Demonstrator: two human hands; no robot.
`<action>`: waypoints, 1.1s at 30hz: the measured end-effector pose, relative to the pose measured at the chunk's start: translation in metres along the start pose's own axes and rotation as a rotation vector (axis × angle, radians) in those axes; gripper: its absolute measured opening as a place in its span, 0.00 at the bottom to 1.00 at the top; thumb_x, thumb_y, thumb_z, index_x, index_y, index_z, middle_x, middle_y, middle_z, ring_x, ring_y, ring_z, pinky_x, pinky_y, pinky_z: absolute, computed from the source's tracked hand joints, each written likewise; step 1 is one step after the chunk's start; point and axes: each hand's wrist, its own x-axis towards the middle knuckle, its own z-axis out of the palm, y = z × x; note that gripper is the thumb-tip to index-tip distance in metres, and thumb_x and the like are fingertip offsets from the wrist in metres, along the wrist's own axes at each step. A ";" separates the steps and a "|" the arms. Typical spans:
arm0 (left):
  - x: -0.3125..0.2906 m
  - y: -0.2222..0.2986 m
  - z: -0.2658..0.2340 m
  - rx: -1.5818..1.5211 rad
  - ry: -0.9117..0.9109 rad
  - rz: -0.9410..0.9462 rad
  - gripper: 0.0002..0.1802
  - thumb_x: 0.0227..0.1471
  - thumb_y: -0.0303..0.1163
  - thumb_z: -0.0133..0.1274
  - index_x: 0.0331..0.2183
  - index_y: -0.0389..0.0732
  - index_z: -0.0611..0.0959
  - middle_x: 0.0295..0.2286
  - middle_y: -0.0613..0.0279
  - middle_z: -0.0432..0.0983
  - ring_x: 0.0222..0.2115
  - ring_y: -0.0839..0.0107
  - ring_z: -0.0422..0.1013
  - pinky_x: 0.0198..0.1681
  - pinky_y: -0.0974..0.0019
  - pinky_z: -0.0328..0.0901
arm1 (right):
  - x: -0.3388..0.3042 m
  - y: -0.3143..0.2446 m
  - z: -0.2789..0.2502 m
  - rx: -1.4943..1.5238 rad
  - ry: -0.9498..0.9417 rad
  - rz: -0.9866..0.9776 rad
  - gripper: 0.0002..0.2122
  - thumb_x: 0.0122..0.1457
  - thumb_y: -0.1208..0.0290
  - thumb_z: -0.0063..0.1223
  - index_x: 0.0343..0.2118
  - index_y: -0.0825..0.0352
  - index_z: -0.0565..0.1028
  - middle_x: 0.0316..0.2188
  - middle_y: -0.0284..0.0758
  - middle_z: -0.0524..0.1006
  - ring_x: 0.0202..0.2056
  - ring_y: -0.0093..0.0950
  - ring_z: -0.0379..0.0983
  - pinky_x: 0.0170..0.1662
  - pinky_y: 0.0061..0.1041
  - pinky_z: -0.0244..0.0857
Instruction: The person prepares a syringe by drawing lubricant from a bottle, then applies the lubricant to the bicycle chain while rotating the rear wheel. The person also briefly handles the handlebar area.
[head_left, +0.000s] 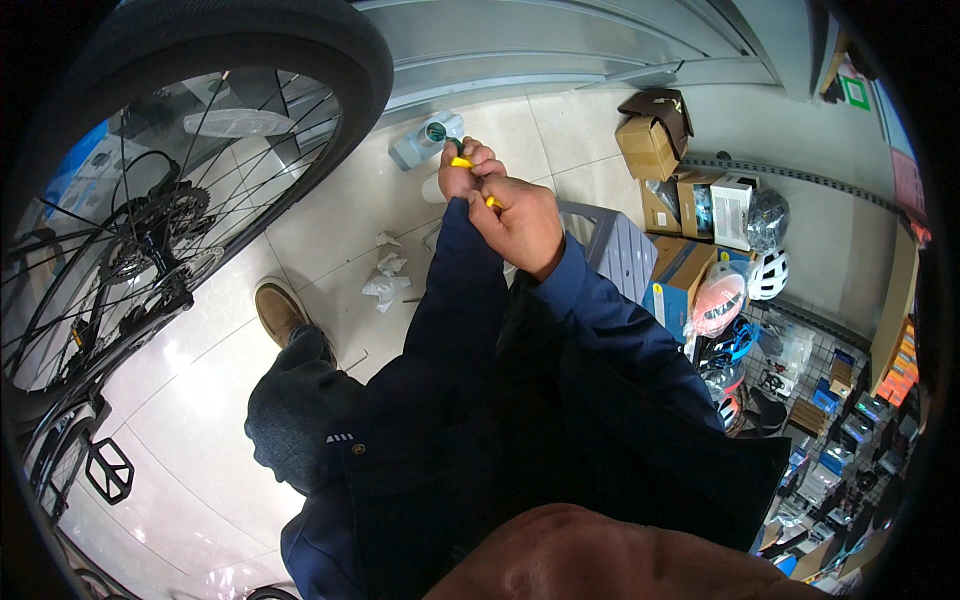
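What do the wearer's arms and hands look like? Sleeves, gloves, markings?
Both arms are in long, plain navy sleeves, the left sleeve and right sleeve matching and reaching about the wrist. I can make out no markings on the forearms. The left hand and right hand are bare: no gloves, and no watch visible.
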 end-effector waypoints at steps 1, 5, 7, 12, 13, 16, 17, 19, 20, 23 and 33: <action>0.000 0.000 0.001 0.003 0.015 0.009 0.14 0.60 0.41 0.53 0.32 0.39 0.73 0.23 0.68 0.67 0.21 0.75 0.65 0.23 0.74 0.63 | 0.000 0.000 0.000 0.000 -0.003 0.002 0.09 0.56 0.73 0.62 0.24 0.68 0.73 0.20 0.46 0.74 0.22 0.46 0.73 0.28 0.36 0.67; -0.002 -0.002 0.005 0.001 0.023 0.009 0.15 0.59 0.41 0.53 0.31 0.39 0.73 0.22 0.68 0.66 0.21 0.75 0.64 0.22 0.74 0.63 | 0.000 -0.001 -0.002 -0.004 -0.014 0.006 0.09 0.56 0.73 0.62 0.24 0.68 0.73 0.20 0.45 0.74 0.22 0.46 0.73 0.28 0.36 0.67; -0.002 -0.003 0.005 -0.008 0.020 0.011 0.15 0.59 0.41 0.53 0.31 0.39 0.73 0.22 0.68 0.66 0.21 0.75 0.64 0.22 0.74 0.63 | 0.001 -0.001 -0.002 -0.005 -0.012 0.005 0.09 0.56 0.73 0.62 0.24 0.68 0.73 0.20 0.45 0.74 0.22 0.46 0.73 0.28 0.36 0.68; -0.001 -0.003 0.006 -0.008 0.051 0.021 0.15 0.59 0.42 0.53 0.30 0.40 0.73 0.21 0.68 0.65 0.20 0.75 0.64 0.22 0.74 0.63 | 0.001 -0.001 -0.003 0.002 -0.015 0.005 0.09 0.56 0.73 0.62 0.25 0.68 0.73 0.21 0.45 0.74 0.22 0.46 0.73 0.28 0.35 0.68; -0.001 -0.003 0.006 -0.018 0.057 0.020 0.15 0.59 0.42 0.53 0.30 0.40 0.73 0.21 0.68 0.65 0.20 0.75 0.64 0.22 0.74 0.63 | 0.001 -0.001 -0.003 -0.001 -0.017 0.011 0.09 0.56 0.73 0.62 0.24 0.68 0.73 0.21 0.45 0.74 0.23 0.46 0.73 0.28 0.35 0.68; 0.000 -0.003 0.006 -0.013 0.052 0.022 0.15 0.58 0.42 0.54 0.30 0.40 0.73 0.20 0.67 0.65 0.20 0.75 0.64 0.22 0.74 0.63 | 0.001 -0.001 -0.004 -0.007 -0.016 0.011 0.09 0.56 0.73 0.62 0.24 0.68 0.73 0.21 0.46 0.74 0.23 0.46 0.73 0.28 0.35 0.68; 0.000 -0.003 0.005 -0.013 0.049 0.019 0.15 0.58 0.42 0.54 0.30 0.40 0.73 0.20 0.67 0.65 0.20 0.75 0.64 0.22 0.74 0.63 | 0.001 -0.002 -0.004 -0.011 -0.013 0.009 0.09 0.56 0.73 0.62 0.24 0.68 0.72 0.21 0.46 0.74 0.23 0.46 0.73 0.28 0.35 0.68; 0.002 -0.003 0.003 -0.029 0.019 0.005 0.15 0.58 0.43 0.54 0.30 0.40 0.73 0.20 0.67 0.65 0.20 0.75 0.64 0.22 0.74 0.64 | 0.001 -0.002 -0.005 -0.011 -0.010 0.004 0.09 0.56 0.72 0.62 0.24 0.67 0.72 0.21 0.46 0.74 0.23 0.46 0.73 0.28 0.35 0.68; 0.002 -0.003 0.002 -0.033 0.029 0.004 0.16 0.58 0.43 0.54 0.30 0.41 0.73 0.20 0.67 0.65 0.20 0.75 0.64 0.22 0.74 0.64 | 0.001 -0.003 -0.006 -0.014 -0.007 0.002 0.10 0.56 0.72 0.62 0.24 0.67 0.72 0.21 0.46 0.74 0.23 0.46 0.73 0.28 0.35 0.68; 0.004 -0.001 -0.003 -0.057 0.004 -0.023 0.17 0.60 0.45 0.53 0.30 0.41 0.73 0.21 0.68 0.65 0.21 0.75 0.63 0.23 0.73 0.63 | 0.002 -0.003 -0.007 -0.018 -0.013 0.001 0.10 0.56 0.72 0.62 0.24 0.67 0.72 0.21 0.46 0.74 0.23 0.47 0.73 0.28 0.36 0.68; 0.003 -0.003 0.000 -0.063 -0.017 -0.011 0.19 0.65 0.48 0.49 0.31 0.42 0.73 0.25 0.70 0.65 0.23 0.75 0.63 0.25 0.71 0.64 | 0.002 -0.003 -0.009 -0.010 -0.010 -0.004 0.09 0.57 0.71 0.62 0.24 0.67 0.73 0.21 0.46 0.75 0.24 0.47 0.73 0.29 0.36 0.68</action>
